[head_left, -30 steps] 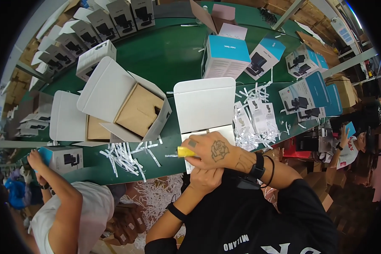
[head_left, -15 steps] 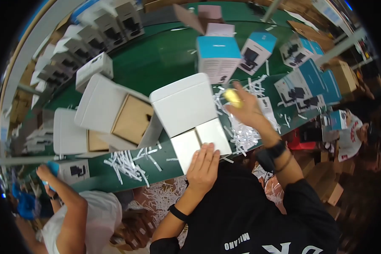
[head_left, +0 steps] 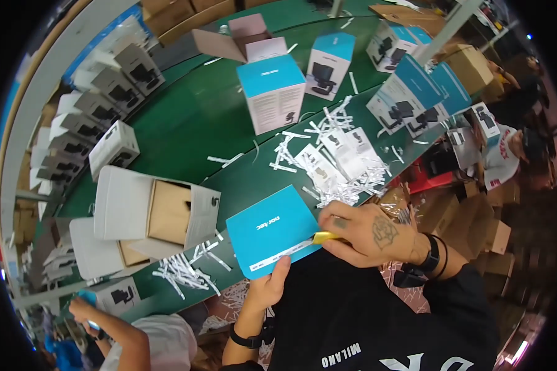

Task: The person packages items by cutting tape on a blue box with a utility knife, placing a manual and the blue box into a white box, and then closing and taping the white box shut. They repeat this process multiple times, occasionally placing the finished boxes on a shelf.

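Note:
A box with a closed teal lid [head_left: 269,219] sits before me at the table's front edge, and a white printed strip [head_left: 283,255] runs along the lid's near edge. My left hand [head_left: 269,289] grips the box at its near edge, thumb on top beside the strip, other fingers hidden below. My right hand [head_left: 368,234] pinches a small yellow object [head_left: 325,237] at the strip's right end; its exact kind is unclear. Close beyond that hand lie printed white leaflets [head_left: 349,151] among loose white paper strips [head_left: 356,188].
Open white boxes with brown cardboard inserts [head_left: 169,210] stand to the left. Teal-topped boxes [head_left: 272,93] stand at the back and right, and a row of grey-white boxes [head_left: 114,86] at far left. A co-worker's hand [head_left: 83,309] holds a box lower left; another person [head_left: 504,151] is at right.
The box's white lid has come down, so its teal top faces up. My right hand has come from the leaflets to the lid's edge with the yellow object. My left hand now grips the near edge.

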The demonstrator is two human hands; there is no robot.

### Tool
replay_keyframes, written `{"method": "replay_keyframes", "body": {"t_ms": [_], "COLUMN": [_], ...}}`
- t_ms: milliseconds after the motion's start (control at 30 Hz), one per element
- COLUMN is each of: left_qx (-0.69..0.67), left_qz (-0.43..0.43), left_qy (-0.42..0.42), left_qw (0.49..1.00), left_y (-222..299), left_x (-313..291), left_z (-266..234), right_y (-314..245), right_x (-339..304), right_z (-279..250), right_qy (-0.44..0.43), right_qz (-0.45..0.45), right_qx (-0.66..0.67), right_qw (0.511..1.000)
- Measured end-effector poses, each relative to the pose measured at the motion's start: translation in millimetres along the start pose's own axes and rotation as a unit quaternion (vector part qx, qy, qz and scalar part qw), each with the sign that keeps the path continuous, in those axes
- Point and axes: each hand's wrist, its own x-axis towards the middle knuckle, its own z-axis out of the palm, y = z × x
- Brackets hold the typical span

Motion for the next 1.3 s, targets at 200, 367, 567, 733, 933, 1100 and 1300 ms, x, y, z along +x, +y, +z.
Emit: {"method": "replay_keyframes", "body": {"t_ms": [200,367,567,733,933,1100,1300], "left_qx": [-0.018,-0.028,-0.089,-0.024,-0.108,-0.065,-0.037], "left_qz": [0.027,0.042,0.036,0.058,0.043,0.068,0.046], "left_qy": [-0.026,-0.024,-0.014,-0.050,-0.083,-0.079,-0.092], "left_qw": [0.999,0.998,0.995,0.997,0.990,0.992,0.994], "left_y": [-13,-23,-15,-17,-15,-17,-16], "left_x": [3,4,14,22,35,36,37], "left_z": [0,4,12,12,27,25,23], "right_y": [-6,-1,10,11,22,33,23], "right_x": [-24,-20,-24,-20,-8,2,9], "right_z": [4,17,37,46,66,58,49], "right_qy": [-0.118,-0.148,-0.114,-0.098,-0.003,-0.063,0.005], "right_qz": [0.173,0.309,0.359,0.392,0.304,0.292,0.209], "right_qx": [-0.031,0.325,0.455,0.445,0.575,0.555,0.235], "right_qw": [0.977,0.882,0.807,0.799,0.760,0.776,0.949]}}
